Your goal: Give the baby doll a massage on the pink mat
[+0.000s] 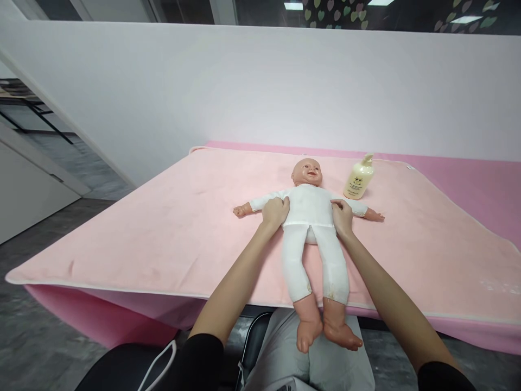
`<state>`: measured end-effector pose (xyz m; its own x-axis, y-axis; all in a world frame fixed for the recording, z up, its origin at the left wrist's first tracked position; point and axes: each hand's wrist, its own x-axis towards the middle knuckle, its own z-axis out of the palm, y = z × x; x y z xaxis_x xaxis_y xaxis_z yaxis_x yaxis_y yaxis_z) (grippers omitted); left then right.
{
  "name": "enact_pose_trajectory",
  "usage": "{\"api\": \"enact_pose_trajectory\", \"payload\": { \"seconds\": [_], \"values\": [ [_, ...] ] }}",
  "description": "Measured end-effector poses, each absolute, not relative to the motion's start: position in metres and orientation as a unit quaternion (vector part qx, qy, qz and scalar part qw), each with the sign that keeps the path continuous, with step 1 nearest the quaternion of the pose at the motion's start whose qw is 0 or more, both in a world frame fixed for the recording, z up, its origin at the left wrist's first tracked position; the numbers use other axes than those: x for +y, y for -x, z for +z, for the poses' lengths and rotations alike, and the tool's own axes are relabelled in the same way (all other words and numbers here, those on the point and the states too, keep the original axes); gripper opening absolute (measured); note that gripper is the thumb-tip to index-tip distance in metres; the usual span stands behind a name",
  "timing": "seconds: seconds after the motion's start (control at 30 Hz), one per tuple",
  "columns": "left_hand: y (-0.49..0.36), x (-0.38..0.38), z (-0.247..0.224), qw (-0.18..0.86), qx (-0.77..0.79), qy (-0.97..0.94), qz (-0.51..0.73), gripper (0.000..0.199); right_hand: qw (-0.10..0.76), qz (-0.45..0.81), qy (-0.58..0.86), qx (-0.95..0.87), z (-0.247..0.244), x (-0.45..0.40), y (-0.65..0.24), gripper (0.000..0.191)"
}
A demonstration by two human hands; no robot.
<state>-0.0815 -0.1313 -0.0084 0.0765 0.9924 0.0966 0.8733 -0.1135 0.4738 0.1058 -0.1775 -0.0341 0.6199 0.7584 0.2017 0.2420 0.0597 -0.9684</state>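
Observation:
A baby doll (308, 203) in white clothes lies on its back on a pink blanket (171, 217), head away from me, arms spread, bare feet hanging over the near edge. My left hand (275, 212) grips the doll's torso on its left side, fingers curled against the white shirt. On the opposite side my right hand (342, 216) holds the torso in the same way. Both hands sit at the hem of the shirt, just above the white trousers.
A pale yellow pump bottle (359, 177) stands upright on the blanket just right of the doll's head. The blanket covers a pink table (480, 168) set against a white wall. My lap in grey trousers (285, 358) is below the table edge.

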Motion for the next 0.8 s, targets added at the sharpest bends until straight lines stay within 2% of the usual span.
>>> {"api": "enact_pose_trajectory", "payload": {
  "seconds": [0.1, 0.2, 0.33, 0.5, 0.8],
  "values": [
    [0.083, -0.125, -0.015, 0.217, 0.624, -0.707, 0.253, 0.048, 0.679, 0.234, 0.628, -0.299, -0.034, -0.177, -0.104, 0.018],
    [0.082, -0.117, -0.024, 0.289, 0.611, -0.661, 0.326, 0.036, 0.752, 0.300, 0.575, -0.123, -0.033, -0.175, -0.104, 0.019],
    [0.078, -0.110, -0.035, 0.369, 0.611, -0.588, 0.381, 0.027, 0.764, 0.387, 0.515, 0.029, -0.028, -0.175, -0.105, 0.022],
    [0.075, -0.110, -0.037, 0.383, 0.623, -0.558, 0.392, 0.024, 0.756, 0.418, 0.502, 0.044, -0.024, -0.177, -0.103, 0.021],
    [0.074, -0.119, -0.027, 0.352, 0.648, -0.570, 0.361, 0.027, 0.725, 0.437, 0.529, -0.059, -0.027, -0.176, -0.101, 0.021]
  ]
}}
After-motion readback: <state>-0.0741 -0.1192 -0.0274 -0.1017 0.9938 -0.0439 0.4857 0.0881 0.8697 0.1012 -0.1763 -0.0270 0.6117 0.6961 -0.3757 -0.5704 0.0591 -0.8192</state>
